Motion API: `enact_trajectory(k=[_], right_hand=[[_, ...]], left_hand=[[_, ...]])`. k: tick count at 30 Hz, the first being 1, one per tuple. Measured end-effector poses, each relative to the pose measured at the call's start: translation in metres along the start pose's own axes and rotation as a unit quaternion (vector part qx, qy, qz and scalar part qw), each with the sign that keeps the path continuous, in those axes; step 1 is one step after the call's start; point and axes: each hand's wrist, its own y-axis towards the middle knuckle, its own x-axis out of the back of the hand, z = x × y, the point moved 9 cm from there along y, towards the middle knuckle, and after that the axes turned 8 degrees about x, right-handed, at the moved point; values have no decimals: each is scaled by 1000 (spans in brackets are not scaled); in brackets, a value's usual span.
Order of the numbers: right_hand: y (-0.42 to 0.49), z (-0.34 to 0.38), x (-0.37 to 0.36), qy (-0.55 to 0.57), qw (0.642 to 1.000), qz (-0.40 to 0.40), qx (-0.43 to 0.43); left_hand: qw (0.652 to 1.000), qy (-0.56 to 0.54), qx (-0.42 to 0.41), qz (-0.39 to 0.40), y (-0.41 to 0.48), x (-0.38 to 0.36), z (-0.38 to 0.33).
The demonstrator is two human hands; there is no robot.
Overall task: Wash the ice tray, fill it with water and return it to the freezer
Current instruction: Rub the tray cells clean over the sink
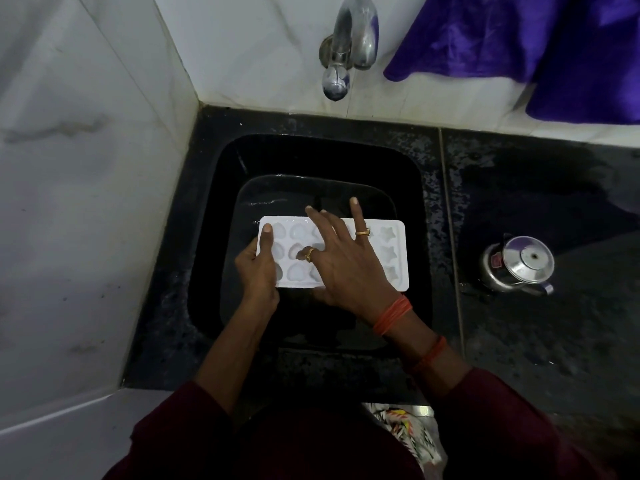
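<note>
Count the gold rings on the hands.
2, both on the right hand: far gold ring on its outstretched finger, near gold ring on a bent finger. Others may be hidden.

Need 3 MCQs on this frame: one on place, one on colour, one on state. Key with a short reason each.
1. Where is the ice tray?
A) held over the sink
B) on the counter beside the steel pot
C) hanging on the wall

2. What colour is the cloth at top right?
A) red
B) purple
C) green

3. What is the left hand doing?
A) hanging idle
B) turning the tap
C) gripping the tray's left end

Key:
1 A: the black basin shows all round the tray.
2 B: the hanging cloth is plainly purple.
3 C: its thumb lies on the tray's left rim, while the right hand lies spread over the moulds.
</note>
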Motion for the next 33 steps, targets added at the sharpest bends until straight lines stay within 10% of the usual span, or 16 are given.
enact_trajectory(k=[33], right_hand=[[-5,17,-4,-34,997,-40,59]], left_hand=[[1000,4,-26,-4,2,-5,-11]])
